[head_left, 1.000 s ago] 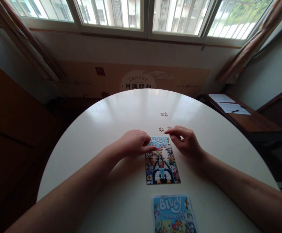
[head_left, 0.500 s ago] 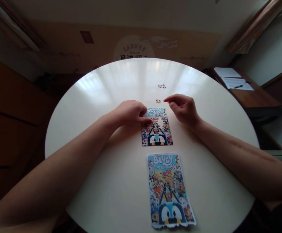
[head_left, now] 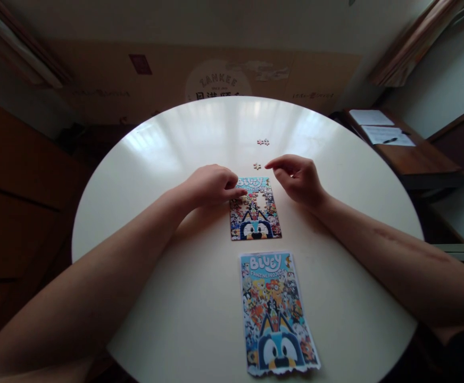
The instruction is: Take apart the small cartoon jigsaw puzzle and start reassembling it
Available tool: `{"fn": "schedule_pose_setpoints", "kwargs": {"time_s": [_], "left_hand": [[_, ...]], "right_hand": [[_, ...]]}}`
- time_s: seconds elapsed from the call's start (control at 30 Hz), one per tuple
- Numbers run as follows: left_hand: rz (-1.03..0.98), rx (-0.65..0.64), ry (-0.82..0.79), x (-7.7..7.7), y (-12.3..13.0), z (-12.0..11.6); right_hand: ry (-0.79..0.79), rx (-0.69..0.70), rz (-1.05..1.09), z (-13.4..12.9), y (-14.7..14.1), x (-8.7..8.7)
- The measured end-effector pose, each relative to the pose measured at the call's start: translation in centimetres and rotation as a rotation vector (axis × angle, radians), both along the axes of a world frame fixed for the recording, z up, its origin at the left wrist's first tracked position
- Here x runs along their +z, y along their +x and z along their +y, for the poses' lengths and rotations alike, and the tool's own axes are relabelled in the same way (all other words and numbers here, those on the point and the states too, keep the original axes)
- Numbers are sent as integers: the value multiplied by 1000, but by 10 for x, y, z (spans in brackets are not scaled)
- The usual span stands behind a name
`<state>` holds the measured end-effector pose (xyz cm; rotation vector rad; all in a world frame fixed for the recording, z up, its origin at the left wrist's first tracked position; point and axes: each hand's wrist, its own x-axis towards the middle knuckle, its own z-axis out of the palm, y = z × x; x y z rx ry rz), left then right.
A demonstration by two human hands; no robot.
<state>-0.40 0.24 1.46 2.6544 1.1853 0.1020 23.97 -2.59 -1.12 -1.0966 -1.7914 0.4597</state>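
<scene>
The jigsaw puzzle (head_left: 257, 223) lies flat, showing a blue cartoon dog and several small characters. A bare gap shows right of its middle, with a smaller one beside my thumb. My left hand (head_left: 212, 183) rests over its upper left edge, thumb stretched onto the pieces, fingers curled apart from the thumb. My right hand (head_left: 298, 178) hovers or rests to the upper right, bent forefinger pointing left, with nothing visible in it. Just left of that fingertip lies a loose puzzle piece (head_left: 257, 166). Farther back are two more pieces (head_left: 263, 142), side by side.
A paper picture (head_left: 275, 314) with a torn lower edge lies nearer me, matching the puzzle's design. Everything lies on a round white table (head_left: 168, 308). At right, a brown side table (head_left: 411, 159) holds papers (head_left: 387, 135) and a pen (head_left: 390, 141).
The whole view has shifted slightly, so everything appears a little farther left. My left thumb has moved slightly up on the puzzle. The loose pieces lie as before.
</scene>
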Motion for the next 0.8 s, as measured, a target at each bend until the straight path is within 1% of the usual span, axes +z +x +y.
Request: {"fn": "schedule_pose_setpoints", "kwargs": {"time_s": [0.1,0.23,0.3,0.37,0.5,0.67,0.73,0.8], "left_hand": [[-67,54,19,-1,-3,1],[-147,118,49,-3,-9,4],[-169,135,35,-3,-11,5],[-170,131,23,-4,-12,4],[-158,112,24,-4,-11,3],[-162,119,21,-4,-10,4],[-168,125,16,-4,-10,4],[-171,131,16,-4,-10,4]], "right_hand": [[70,-43,-17,2,5,7],[211,-145,-38,9,18,17],[263,-204,-41,15,26,19],[285,-252,-26,21,33,17],[223,-289,-6,33,39,3],[113,-262,15,40,38,-12],[76,-256,0,43,38,-16],[16,-256,-62,46,40,-20]]}}
